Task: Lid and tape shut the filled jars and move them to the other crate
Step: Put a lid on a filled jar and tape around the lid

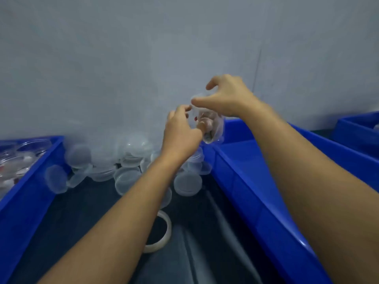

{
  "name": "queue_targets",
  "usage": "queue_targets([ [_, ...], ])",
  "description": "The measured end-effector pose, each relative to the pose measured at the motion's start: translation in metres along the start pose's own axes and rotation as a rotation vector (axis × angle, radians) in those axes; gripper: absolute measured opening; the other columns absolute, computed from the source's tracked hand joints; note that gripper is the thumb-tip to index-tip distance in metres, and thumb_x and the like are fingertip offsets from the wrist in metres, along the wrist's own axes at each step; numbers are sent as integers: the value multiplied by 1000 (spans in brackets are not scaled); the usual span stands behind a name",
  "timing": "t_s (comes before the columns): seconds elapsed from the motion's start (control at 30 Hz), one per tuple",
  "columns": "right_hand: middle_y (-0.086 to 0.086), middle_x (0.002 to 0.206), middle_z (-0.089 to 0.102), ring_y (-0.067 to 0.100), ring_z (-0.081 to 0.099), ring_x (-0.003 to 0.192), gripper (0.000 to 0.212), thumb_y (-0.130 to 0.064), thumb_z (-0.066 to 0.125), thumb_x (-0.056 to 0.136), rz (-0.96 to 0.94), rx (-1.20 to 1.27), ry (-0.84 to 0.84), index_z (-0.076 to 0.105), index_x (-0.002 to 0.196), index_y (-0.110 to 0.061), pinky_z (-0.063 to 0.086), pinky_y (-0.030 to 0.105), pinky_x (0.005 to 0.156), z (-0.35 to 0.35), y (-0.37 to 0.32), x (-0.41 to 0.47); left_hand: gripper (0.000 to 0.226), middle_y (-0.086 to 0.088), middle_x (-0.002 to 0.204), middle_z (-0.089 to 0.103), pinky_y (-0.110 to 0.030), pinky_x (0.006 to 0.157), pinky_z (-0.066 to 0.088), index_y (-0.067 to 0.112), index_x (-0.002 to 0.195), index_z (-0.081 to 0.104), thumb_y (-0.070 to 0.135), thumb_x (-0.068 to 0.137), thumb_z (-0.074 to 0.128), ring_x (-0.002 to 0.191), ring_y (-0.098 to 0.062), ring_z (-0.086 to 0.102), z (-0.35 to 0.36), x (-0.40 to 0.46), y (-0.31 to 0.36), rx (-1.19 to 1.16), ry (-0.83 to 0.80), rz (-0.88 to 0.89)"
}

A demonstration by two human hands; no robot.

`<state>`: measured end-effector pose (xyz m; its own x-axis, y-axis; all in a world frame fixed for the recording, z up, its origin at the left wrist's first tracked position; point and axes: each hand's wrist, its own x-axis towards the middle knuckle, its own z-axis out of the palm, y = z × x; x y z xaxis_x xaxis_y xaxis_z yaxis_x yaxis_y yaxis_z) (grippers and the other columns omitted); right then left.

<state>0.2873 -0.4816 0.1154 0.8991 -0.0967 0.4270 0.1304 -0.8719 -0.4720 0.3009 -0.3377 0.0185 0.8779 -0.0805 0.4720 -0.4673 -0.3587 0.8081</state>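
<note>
Nearest us, our left hand (180,130) and right hand (223,97) both grip a clear plastic filled jar (211,126), raised just left of the empty blue plastic crate (256,181). Lid apparently going on; we judge taping unstarted, with the white tape roll (162,232) lying untouched left of that crate.

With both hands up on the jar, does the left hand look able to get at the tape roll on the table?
Probably yes, once it lets go. The tape roll lies flat beside the left forearm, nothing on top of it. For now the left hand grips the jar along with the right hand.
</note>
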Motion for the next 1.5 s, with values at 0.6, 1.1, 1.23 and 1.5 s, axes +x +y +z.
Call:
queue_targets([
  [0.6,17,116,68,31,65,105,58,-47,73,83,347,127,-63,65,116,-1,55,41,85,134,144,92,11,-18,136,54,-51,116,40,20,90,62,23,94,52,142,-40,38,114,85,-68,348,-422,-117],
  [1.1,12,137,58,31,57,124,40,-34,53,101,-75,-61,-73,64,136,-18,48,43,103,138,30,38,40,-4,136,68,-34,88,44,20,135,63,33,98,58,123,-27,63,3,17,-63,217,-100,-200],
  [1.23,6,120,67,28,62,115,26,-28,56,98,-213,9,-214,73,117,-22,51,43,97,173,-10,-32,36,-1,125,71,-41,90,53,26,131,64,29,96,55,113,-27,66,-52,-51,-84,369,-19,-303],
  [1.5,-1,111,67,27,60,108,22,-34,54,93,-340,-82,-348,71,104,-24,48,39,86,231,-21,-152,23,5,116,71,-28,93,51,22,115,72,17,95,62,111,-16,67,-106,-159,-117,377,-179,-435],
])
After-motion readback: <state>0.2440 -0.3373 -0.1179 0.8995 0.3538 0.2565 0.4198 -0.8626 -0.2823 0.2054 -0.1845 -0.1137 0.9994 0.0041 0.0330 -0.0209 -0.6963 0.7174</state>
